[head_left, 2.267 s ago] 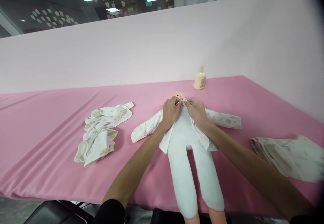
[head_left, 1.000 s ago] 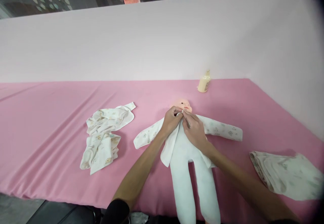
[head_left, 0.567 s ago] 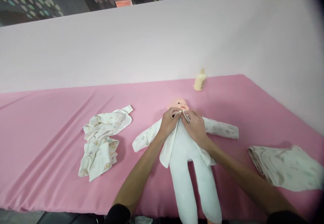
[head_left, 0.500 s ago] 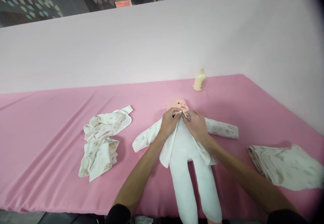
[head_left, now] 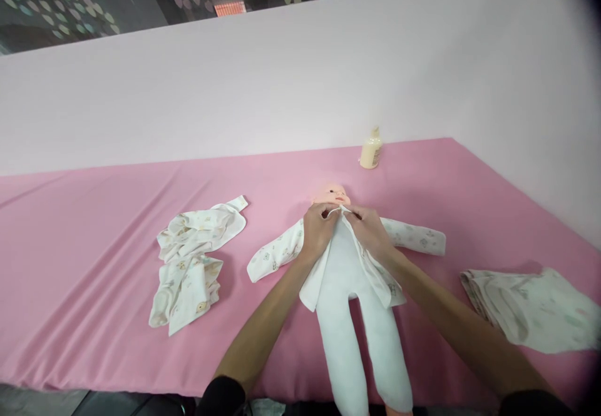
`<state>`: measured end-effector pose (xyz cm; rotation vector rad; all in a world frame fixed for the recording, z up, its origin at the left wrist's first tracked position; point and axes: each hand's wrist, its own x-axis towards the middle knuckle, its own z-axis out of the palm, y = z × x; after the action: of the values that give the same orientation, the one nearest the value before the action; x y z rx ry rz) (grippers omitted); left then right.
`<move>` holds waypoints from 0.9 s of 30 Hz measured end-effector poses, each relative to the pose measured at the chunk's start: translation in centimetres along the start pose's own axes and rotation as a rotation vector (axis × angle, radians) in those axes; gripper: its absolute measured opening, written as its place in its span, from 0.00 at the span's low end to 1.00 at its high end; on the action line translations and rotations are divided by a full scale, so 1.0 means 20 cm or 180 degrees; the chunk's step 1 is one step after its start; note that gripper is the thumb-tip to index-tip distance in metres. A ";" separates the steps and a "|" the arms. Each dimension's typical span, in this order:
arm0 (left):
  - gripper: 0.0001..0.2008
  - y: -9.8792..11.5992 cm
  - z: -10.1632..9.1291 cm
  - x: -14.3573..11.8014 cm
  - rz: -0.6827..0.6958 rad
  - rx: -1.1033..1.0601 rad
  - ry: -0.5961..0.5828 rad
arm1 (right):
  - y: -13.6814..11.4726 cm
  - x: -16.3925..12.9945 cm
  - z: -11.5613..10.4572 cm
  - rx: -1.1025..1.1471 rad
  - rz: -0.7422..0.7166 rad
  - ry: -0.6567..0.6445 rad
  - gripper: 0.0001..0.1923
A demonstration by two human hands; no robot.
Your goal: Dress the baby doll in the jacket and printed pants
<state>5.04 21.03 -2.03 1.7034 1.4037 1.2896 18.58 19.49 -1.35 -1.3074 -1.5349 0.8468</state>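
At the doll's (head_left: 350,291) neck, left hand (head_left: 317,230) and right hand (head_left: 370,232) pinch the shirt (head_left: 375,259) collar together — fastening step, I'd guess — next needs steady fingers.

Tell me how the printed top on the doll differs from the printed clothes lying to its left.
The printed top is worn by the doll, its sleeves spread flat to both sides; the crumpled clothes lie bunched in a loose heap. Both hands, left hand and right hand, pinch the top at its neck; nothing touches the heap. Both are white with small prints and rest on the pink tablecloth.
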 end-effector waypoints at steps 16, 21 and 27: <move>0.11 -0.02 0.00 0.00 0.0013 -0.0502 -0.0078 | 0.06 -0.06 0.11 -0.1120 -0.1201 0.0400 0.19; 0.10 -0.04 -0.02 0.01 -0.0088 -0.0565 -0.0294 | 0.07 -0.06 0.12 -0.1245 -0.1274 0.0321 0.22; 0.08 -0.04 -0.02 0.02 -0.0053 -0.0505 -0.0340 | 0.05 -0.07 0.12 -0.1040 -0.1042 0.0199 0.23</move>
<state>4.26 21.52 -2.42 1.6260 1.2189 1.2471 16.72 18.49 -3.42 -1.2453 -1.8265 0.3549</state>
